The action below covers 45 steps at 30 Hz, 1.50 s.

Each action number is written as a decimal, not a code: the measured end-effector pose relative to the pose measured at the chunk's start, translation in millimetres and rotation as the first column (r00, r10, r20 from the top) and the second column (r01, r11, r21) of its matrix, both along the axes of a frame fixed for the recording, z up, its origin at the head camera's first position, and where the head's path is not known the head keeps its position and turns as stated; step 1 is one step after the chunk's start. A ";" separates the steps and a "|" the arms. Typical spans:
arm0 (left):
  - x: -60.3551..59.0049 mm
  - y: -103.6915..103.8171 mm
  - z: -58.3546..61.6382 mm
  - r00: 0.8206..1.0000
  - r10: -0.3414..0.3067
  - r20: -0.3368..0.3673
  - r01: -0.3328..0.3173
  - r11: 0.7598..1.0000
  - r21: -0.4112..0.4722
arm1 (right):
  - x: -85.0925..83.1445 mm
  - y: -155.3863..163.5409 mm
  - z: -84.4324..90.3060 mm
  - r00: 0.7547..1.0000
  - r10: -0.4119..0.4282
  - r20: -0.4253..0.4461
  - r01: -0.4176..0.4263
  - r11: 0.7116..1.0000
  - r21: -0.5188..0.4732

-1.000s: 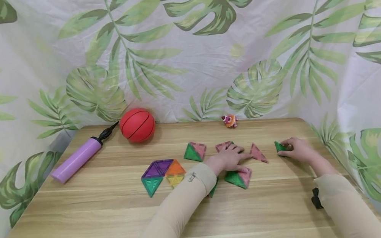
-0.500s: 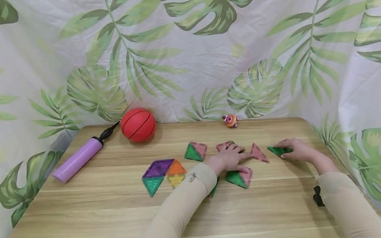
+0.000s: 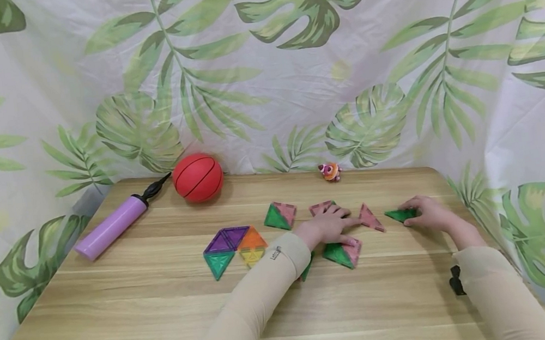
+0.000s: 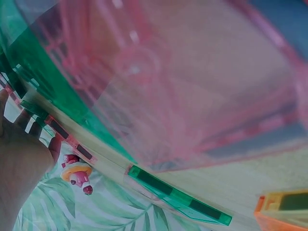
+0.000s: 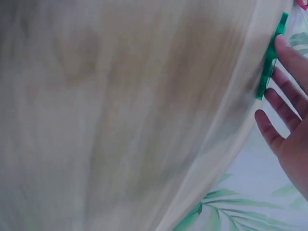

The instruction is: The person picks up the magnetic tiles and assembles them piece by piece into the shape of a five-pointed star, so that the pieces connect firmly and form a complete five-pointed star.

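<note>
Pinched a green triangular tile (image 3: 399, 215) between thumb and fingers of the right hand (image 3: 429, 214), just beside a lone pink tile (image 3: 368, 218), on its right, but apart from it. Could not tell whether touching the table (image 3: 119, 316) or slightly raised. Spread the left hand (image 3: 327, 227) quite wide, with fingers over a pink-and-green pair (image 3: 319, 208), index fingertip at the lone pink tile, thumb on a second pair (image 3: 342, 255). Saw to the left another pair (image 3: 279, 216) and a purple, teal, orange and yellow group (image 3: 230, 242). Noticed farther back a red ball (image 3: 197, 177), a figurine (image 3: 330, 172) and a purple pump (image 3: 115, 226).
</note>
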<state>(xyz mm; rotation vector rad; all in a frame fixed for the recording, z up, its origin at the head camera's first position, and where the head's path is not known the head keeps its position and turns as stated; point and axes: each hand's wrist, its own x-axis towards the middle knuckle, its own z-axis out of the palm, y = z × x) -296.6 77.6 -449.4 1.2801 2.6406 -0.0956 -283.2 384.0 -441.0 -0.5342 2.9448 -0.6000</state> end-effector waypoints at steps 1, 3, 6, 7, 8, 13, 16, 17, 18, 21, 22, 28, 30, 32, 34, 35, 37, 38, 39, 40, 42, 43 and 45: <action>-0.2 0.1 -0.3 1.000 -0.002 -0.003 0.002 1.000 -0.001 | -0.1 1.4 0.5 1.000 0.020 -0.009 -0.020 1.000 0.004; -0.3 0.1 -0.4 1.000 0.003 0.000 -0.003 1.000 0.001 | -0.3 4.1 1.1 0.998 0.053 -0.023 -0.053 0.999 0.014; -0.3 0.1 -0.7 1.000 0.012 0.014 -0.013 1.000 0.010 | -0.5 7.3 1.5 0.996 0.086 -0.023 -0.085 0.996 0.028; -0.3 0.1 -0.8 1.000 0.014 0.020 -0.014 1.000 0.013 | -0.5 7.8 1.2 0.996 0.087 -0.019 -0.087 0.996 0.029; -0.1 0.0 -0.8 1.000 0.017 0.026 -0.018 1.000 0.016 | -0.4 8.1 0.9 0.997 0.079 -0.014 -0.078 0.997 0.028; 0.5 -0.8 -0.9 0.999 0.028 0.042 -0.029 0.999 0.022 | 0.5 6.3 -1.8 0.999 -0.047 0.000 0.047 0.999 0.027; 0.8 -1.2 -0.8 0.999 0.027 0.040 -0.028 0.999 0.020 | -0.3 5.7 -3.9 0.994 -0.112 -0.009 0.112 0.993 0.048; 0.8 -1.1 -0.7 0.999 0.026 0.042 -0.027 0.999 0.022 | -0.8 5.8 -4.7 0.993 -0.120 -0.017 0.121 0.991 0.056; 0.8 -1.0 -0.6 0.999 0.023 0.043 -0.024 0.999 0.025 | -1.4 5.9 -5.2 0.993 -0.120 -0.022 0.121 0.991 0.058; 0.6 -0.2 -0.6 0.999 0.016 0.045 -0.017 0.999 0.032 | -3.4 6.5 -5.8 0.997 -0.076 -0.032 0.077 0.996 0.045; 0.5 0.2 -0.9 0.999 0.015 0.045 -0.017 0.999 0.031 | -4.1 6.5 -5.7 0.998 -0.050 -0.031 0.051 0.998 0.035; -0.6 0.9 -2.7 0.999 0.018 0.039 -0.019 1.000 0.024 | -5.8 0.8 -1.5 0.999 0.045 -0.022 -0.044 0.999 0.026; -1.0 0.7 -2.5 0.999 0.019 0.043 -0.020 0.999 0.026 | -4.6 -3.0 0.4 1.000 0.006 -0.017 -0.005 0.999 0.036; -1.1 0.3 -1.7 0.999 0.021 0.045 -0.022 0.999 0.026 | -3.7 -6.9 1.4 0.999 -0.041 -0.016 0.042 0.998 0.047; -1.2 0.0 -0.9 0.999 0.021 0.044 -0.022 0.999 0.025 | -2.9 -10.1 1.7 0.998 -0.064 -0.019 0.065 0.996 0.056; -1.1 -0.1 -0.4 0.999 0.021 0.046 -0.022 0.999 0.024 | -2.7 -11.4 1.6 0.998 -0.064 -0.022 0.065 0.996 0.062; -1.1 -0.5 0.4 0.999 0.020 0.046 -0.021 1.000 0.022 | -3.5 -13.4 0.7 0.999 -0.039 -0.031 0.041 0.997 0.068; -1.0 -0.5 0.6 0.999 0.019 0.046 -0.020 1.000 0.022 | -4.2 -14.4 0.6 0.999 -0.015 -0.036 0.017 0.997 0.070; -1.0 -0.6 0.7 0.999 0.018 0.046 -0.019 1.000 0.022 | -4.8 -15.7 0.5 0.999 0.010 -0.039 -0.007 0.998 0.070; -1.0 -0.7 0.7 0.999 0.017 0.046 -0.018 1.000 0.021 | -5.8 -16.9 0.3 0.998 0.040 -0.043 -0.036 0.997 0.072; -0.9 -0.9 0.4 0.999 0.019 0.046 -0.020 1.000 0.021 | -8.4 -19.4 -1.0 0.994 0.097 -0.053 -0.093 0.993 0.077; -0.8 -0.9 0.1 0.999 0.019 0.046 -0.020 1.000 0.021 | -9.4 -21.4 -1.2 0.991 0.124 -0.057 -0.119 0.990 0.077; -0.7 -0.9 -0.3 0.999 0.019 0.047 -0.020 1.000 0.022 | -11.5 -25.2 -2.4 0.985 0.162 -0.063 -0.157 0.984 0.084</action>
